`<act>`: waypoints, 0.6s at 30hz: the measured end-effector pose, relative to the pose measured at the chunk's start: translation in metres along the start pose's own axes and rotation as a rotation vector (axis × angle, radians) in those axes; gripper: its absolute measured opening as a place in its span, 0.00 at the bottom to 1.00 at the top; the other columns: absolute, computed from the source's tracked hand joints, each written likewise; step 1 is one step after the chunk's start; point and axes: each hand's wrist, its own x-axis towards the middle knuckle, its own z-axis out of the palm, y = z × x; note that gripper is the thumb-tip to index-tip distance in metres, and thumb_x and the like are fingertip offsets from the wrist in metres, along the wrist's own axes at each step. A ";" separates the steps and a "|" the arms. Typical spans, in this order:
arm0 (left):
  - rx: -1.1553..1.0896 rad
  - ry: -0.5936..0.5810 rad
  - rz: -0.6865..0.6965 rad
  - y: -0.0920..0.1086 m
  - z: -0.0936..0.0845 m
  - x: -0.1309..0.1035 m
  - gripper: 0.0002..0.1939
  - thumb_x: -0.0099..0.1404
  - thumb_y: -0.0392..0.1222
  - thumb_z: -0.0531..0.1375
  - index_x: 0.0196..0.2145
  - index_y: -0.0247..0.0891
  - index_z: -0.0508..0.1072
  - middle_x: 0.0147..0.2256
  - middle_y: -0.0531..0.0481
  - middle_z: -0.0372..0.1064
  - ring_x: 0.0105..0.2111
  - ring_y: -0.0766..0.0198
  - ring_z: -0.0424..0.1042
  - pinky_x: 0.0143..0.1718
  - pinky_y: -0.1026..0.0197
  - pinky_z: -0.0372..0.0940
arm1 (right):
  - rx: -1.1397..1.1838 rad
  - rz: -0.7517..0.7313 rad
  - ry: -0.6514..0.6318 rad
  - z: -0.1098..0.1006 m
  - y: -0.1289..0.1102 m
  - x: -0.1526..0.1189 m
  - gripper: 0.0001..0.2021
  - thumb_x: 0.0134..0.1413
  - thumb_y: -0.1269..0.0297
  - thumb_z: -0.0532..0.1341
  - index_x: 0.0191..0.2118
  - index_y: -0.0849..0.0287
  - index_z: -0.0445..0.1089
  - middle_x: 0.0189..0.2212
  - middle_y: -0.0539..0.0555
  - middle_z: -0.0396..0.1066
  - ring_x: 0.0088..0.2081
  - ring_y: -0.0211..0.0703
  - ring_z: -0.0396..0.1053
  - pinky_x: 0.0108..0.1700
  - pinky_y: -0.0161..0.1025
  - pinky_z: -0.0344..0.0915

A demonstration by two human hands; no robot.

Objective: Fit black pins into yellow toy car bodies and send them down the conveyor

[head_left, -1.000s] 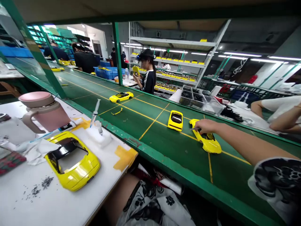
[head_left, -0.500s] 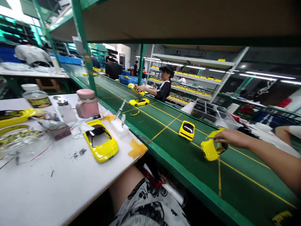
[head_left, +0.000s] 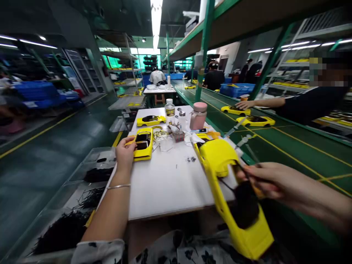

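My left hand (head_left: pixel 125 153) is closed on the left edge of a yellow toy car body (head_left: pixel 150 146), at the left side of the white table. My right hand (head_left: pixel 268 179) grips a larger-looking yellow car shell (head_left: pixel 220 156), tilted in the foreground over the table's right edge. The shell is blurred, with a dark window opening. A thin grey tool (head_left: pixel 251 153) sticks up by the right fingers; its kind is unclear. Behind that shell, another yellow car body (head_left: pixel 202 136) lies mostly hidden on the table.
On the table (head_left: pixel 165 194) stand a pink mug (head_left: pixel 198 116), a labelled bottle (head_left: pixel 169 110) and another yellow car (head_left: pixel 151 120). Clear trays with black parts (head_left: pixel 63 227) sit at left. Across the green conveyor (head_left: pixel 302 146), a co-worker's hand (head_left: pixel 244 105) touches a yellow car.
The view has swung left. My right hand has brought a yellow shell from above the conveyor to the table's edge. My left hand has come into view, holding a car body.
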 end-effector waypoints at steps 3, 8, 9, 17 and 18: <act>-0.023 0.006 0.003 -0.004 -0.003 0.001 0.15 0.53 0.39 0.63 0.40 0.36 0.77 0.33 0.49 0.75 0.28 0.66 0.73 0.32 0.65 0.70 | 0.131 0.073 -0.194 0.071 -0.029 0.042 0.06 0.56 0.66 0.67 0.32 0.64 0.76 0.25 0.51 0.62 0.19 0.25 0.41 0.18 0.27 0.36; -0.008 0.019 0.006 -0.008 -0.012 0.004 0.17 0.51 0.42 0.65 0.40 0.37 0.77 0.31 0.49 0.74 0.27 0.66 0.71 0.31 0.64 0.70 | 0.141 0.146 -0.316 0.129 -0.032 0.097 0.06 0.62 0.74 0.59 0.34 0.66 0.72 0.26 0.52 0.67 0.18 0.24 0.43 0.17 0.24 0.39; 0.000 0.020 0.009 -0.009 -0.013 0.004 0.17 0.51 0.43 0.66 0.40 0.37 0.77 0.31 0.49 0.74 0.27 0.66 0.71 0.31 0.64 0.70 | 0.142 0.153 -0.337 0.133 -0.029 0.105 0.06 0.62 0.74 0.58 0.33 0.66 0.71 0.25 0.52 0.67 0.17 0.23 0.43 0.17 0.24 0.39; 0.086 0.001 0.148 -0.006 -0.010 -0.001 0.16 0.54 0.43 0.66 0.40 0.35 0.77 0.33 0.49 0.73 0.30 0.66 0.72 0.33 0.63 0.70 | 0.134 0.041 -0.464 0.109 -0.019 0.120 0.05 0.51 0.70 0.68 0.34 0.66 0.76 0.33 0.61 0.79 0.18 0.26 0.53 0.18 0.30 0.41; 0.093 0.007 0.198 0.000 -0.009 -0.005 0.15 0.55 0.43 0.66 0.41 0.36 0.77 0.34 0.50 0.73 0.30 0.67 0.72 0.35 0.63 0.71 | 0.144 -0.020 -0.457 0.098 -0.020 0.115 0.08 0.50 0.66 0.70 0.36 0.66 0.78 0.36 0.62 0.80 0.18 0.27 0.53 0.19 0.31 0.42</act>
